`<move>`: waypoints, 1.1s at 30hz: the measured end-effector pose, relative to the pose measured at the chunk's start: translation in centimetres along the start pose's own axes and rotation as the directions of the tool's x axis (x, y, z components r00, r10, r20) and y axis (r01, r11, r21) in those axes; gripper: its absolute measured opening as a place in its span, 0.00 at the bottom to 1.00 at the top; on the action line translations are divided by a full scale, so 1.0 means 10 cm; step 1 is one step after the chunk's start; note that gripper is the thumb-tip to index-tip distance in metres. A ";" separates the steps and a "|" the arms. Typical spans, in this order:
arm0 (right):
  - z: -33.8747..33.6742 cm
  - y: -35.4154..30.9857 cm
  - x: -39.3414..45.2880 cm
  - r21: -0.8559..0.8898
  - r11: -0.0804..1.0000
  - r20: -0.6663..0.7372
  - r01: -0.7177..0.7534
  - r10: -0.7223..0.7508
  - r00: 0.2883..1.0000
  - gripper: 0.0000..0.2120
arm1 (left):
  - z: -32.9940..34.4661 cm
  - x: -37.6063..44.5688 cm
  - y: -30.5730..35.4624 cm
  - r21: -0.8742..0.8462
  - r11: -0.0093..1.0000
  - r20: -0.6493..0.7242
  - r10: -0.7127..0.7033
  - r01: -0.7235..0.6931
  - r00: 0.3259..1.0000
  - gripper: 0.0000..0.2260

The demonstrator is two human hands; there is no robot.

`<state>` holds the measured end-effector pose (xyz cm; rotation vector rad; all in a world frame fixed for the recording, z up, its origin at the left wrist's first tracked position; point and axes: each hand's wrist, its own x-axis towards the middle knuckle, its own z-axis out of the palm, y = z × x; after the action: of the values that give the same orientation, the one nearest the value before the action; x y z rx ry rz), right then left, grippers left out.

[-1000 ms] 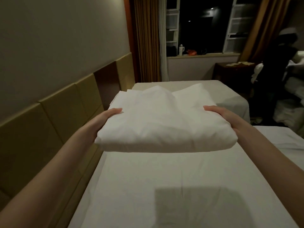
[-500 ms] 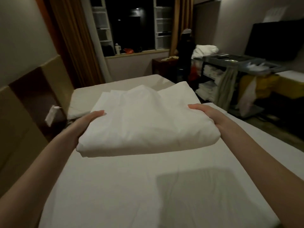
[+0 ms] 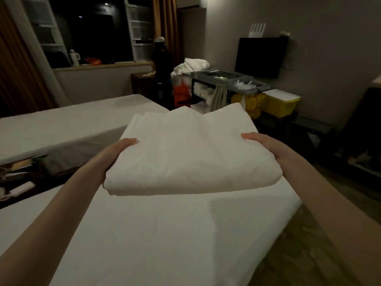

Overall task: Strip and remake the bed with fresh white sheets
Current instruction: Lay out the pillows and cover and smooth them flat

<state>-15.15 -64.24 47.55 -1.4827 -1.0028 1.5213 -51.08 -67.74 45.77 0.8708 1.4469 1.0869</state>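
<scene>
A folded white sheet (image 3: 189,153) is being carried flat and level between the two hands, hanging in the air above the near bed (image 3: 165,234), not touching it. The left hand (image 3: 121,148) is gripping the sheet's left side, thumb lying on top and the other fingers hidden beneath. The right hand (image 3: 266,145) is holding the right side the same way, thumb over the upper fold, fingers out of sight below. The bundle's rounded fold is facing the person, and the loose layered edges are pointing away past the fingertips.

Below both forearms the near bed's white surface is lying smooth, and the bundle is casting a shadow on it under the right hand. The mattress corner is sitting below and just right of the right wrist, with carpet (image 3: 299,254) showing beyond that edge. Left of the left hand, a nightstand (image 3: 18,176) holding small items is filling the gap, and a second bed (image 3: 68,122) is lying further out past it. Ahead of the right hand a housekeeping cart (image 3: 228,81) stacked with linen is standing, with a yellow bin (image 3: 281,106) beside it and a dark television (image 3: 260,56) on the wall above. A figure in dark clothes (image 3: 161,56) is standing by the window (image 3: 90,32), well beyond the fingertips
</scene>
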 end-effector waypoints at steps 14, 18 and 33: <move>-1.98 0.26 0.39 0.052 0.993 -0.341 -0.105 0.116 0.933 0.26 | 2.30 1.14 0.06 0.140 0.990 0.245 -0.046 0.012 0.968 0.17; -2.28 0.32 0.44 0.138 0.989 -0.441 -0.059 0.115 0.890 0.33 | 2.86 1.46 0.16 0.182 0.983 0.323 -0.034 -0.027 0.946 0.11; -4.03 0.37 0.78 0.263 0.963 -0.552 -0.067 0.207 0.808 0.12 | 5.20 2.28 0.28 0.322 0.946 0.537 -0.156 -0.030 0.829 0.11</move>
<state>24.97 -57.64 40.57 -1.7195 -0.3468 1.1137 -3.40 -37.12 40.81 1.2399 1.1465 0.4758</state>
